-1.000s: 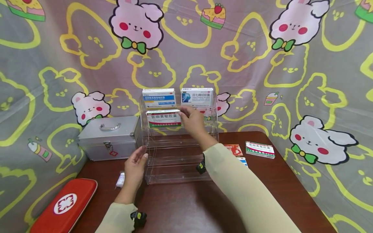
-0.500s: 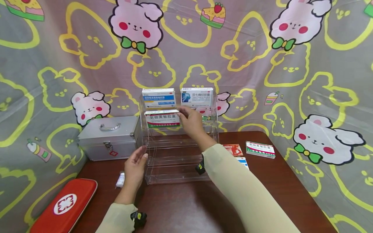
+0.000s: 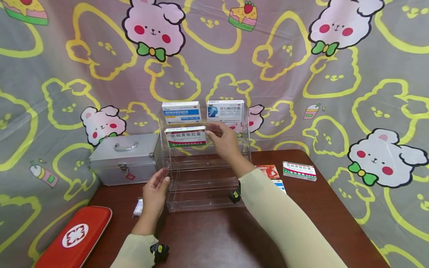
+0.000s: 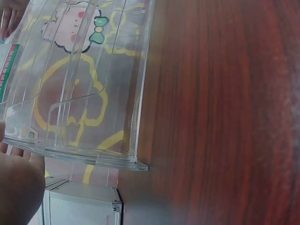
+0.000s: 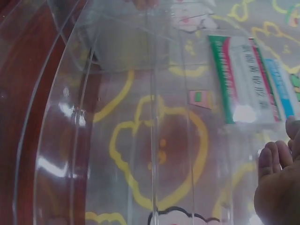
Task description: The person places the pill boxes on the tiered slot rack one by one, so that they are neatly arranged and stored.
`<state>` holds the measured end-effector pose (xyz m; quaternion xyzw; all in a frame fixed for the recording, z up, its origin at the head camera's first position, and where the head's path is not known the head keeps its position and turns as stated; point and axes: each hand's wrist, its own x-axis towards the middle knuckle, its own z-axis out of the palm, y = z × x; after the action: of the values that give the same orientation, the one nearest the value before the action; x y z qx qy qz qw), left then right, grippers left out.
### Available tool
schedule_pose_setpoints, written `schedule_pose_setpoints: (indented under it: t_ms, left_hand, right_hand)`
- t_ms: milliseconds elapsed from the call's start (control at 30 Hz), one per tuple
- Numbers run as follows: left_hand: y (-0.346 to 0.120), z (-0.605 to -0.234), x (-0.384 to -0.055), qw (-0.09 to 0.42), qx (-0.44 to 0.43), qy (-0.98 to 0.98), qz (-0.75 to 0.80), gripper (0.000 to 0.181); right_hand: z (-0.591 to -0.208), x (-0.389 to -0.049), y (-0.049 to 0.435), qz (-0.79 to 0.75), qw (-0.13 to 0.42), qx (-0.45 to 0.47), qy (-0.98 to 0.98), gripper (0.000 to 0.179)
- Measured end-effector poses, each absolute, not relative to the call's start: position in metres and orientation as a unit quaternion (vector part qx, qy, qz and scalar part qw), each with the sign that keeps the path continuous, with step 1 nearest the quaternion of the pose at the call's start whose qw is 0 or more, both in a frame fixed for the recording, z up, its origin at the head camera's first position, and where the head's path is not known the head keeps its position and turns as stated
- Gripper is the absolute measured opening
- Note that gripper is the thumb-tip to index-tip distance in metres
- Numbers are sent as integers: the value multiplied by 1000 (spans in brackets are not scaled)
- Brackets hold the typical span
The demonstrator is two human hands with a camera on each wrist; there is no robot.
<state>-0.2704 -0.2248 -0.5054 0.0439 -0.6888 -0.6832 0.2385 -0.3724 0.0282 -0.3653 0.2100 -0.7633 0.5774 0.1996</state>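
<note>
A clear plastic tiered display rack (image 3: 207, 204) stands on the table. My left hand (image 3: 155, 190) holds its left side edge; in the left wrist view the thumb and fingers lie on either side of that panel. A white, green and red capsule box (image 3: 186, 137) stands upright at the left of the second tier. Just right of it is my right hand (image 3: 226, 143), its fingers loosely bent. The right wrist view shows a gap between those fingers and the capsule box (image 5: 246, 79). On the top tier stand a blue-and-white medicine box (image 3: 181, 112) and a white medicine box (image 3: 226, 111).
A silver metal case (image 3: 124, 160) stands left of the rack. A red first-aid case (image 3: 75, 234) and a small white packet (image 3: 138, 207) lie at the left. Another capsule box (image 3: 299, 171) and an orange box (image 3: 268, 172) lie on the right, the latter partly behind the sleeve.
The capsule box on the second tier has shifted slightly left. My right fingers have come off its right end and moved a little right. The left hand stays at the rack's side.
</note>
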Motion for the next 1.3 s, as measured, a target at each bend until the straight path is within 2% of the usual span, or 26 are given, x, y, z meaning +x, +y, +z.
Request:
schedule_pose_setpoints:
  t_ms: [200,400,700,1000,1300]
  left_hand:
    - [-222,-502,-268,240,45,-689,-683,47]
    - [-222,-502,-268,237,51,-690,-682,47]
    - [-223,-501,-268,237,42,-693,-679,47]
    - [-221,-504,-269,251,35,-678,-689,47]
    - [-224,-504,-270,237,38,-681,-692,47]
  right_hand:
    - [-373,-344,84,525,198,244,-791,33]
    - [-391,-323,167,491,145,246,-823,32]
    - [-459,-325,277,416,76,179,-888,36]
    - [-520,-337,326,395,10,140,-908,58]
    - [-535,-343,333,403,-20,159,-901,66]
